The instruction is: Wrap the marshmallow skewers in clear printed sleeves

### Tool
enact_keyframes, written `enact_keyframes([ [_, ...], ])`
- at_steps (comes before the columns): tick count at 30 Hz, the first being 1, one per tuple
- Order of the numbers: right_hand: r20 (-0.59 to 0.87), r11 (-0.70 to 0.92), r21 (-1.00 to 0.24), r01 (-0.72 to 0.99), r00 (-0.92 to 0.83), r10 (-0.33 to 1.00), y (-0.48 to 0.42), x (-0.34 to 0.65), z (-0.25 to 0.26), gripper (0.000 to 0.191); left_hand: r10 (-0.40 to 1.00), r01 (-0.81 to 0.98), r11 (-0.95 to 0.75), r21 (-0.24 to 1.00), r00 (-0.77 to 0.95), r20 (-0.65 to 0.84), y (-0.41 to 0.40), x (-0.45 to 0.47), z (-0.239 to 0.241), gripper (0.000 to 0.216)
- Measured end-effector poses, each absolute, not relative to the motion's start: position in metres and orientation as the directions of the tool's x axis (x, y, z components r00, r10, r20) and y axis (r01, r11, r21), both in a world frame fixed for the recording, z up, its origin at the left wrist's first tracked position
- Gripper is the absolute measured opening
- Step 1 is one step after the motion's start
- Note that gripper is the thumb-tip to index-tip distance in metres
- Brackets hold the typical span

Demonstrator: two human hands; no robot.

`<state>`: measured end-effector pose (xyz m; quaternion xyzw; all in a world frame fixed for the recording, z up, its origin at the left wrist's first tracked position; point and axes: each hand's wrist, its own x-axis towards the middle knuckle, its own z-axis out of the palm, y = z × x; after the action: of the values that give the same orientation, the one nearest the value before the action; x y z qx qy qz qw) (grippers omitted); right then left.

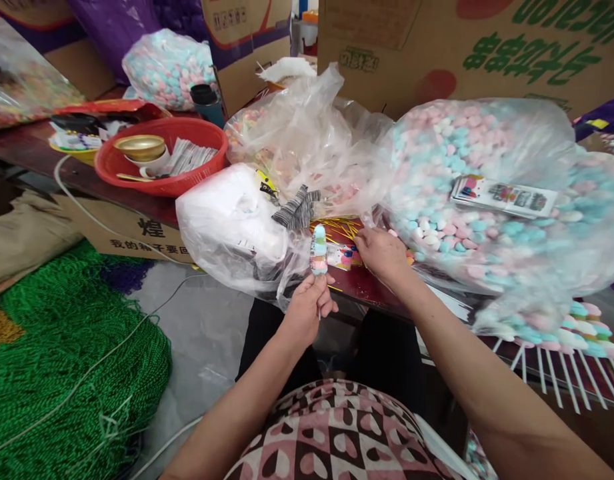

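Upright in my left hand (309, 303) is a marshmallow skewer (319, 250) in pastel blue, green and pink, inside a clear printed wrapper. My fingers are closed round its stick below the marshmallows. My right hand (383, 255) rests low over the table, fingers bent together at the right end of a loose pile of gold twist ties (337, 227). Whatever is between those fingertips is hidden. Between the two hands lies a colourful printed card (341, 256). Striped black-and-white packets (297, 208) lie just behind the skewer.
A large clear bag of marshmallows (437, 153) fills the right side, with printed cards (504, 197) on top. Unwrapped skewers (569, 337) lie at the right edge. A white plastic bag (231, 223) and red basket (161, 180) stand left. Green cords (81, 373) heap at lower left.
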<state>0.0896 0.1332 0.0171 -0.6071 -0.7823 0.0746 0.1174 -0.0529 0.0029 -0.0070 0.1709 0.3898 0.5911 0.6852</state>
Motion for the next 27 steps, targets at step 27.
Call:
enact_keyframes([
  [27, -0.126, -0.119, -0.99, 0.076, -0.102, 0.987, 0.126, 0.116, 0.002, 0.028, 0.931, -0.666, 0.284, 0.69, 0.018, -0.366, 0.005, -0.045, -0.015, 0.036],
])
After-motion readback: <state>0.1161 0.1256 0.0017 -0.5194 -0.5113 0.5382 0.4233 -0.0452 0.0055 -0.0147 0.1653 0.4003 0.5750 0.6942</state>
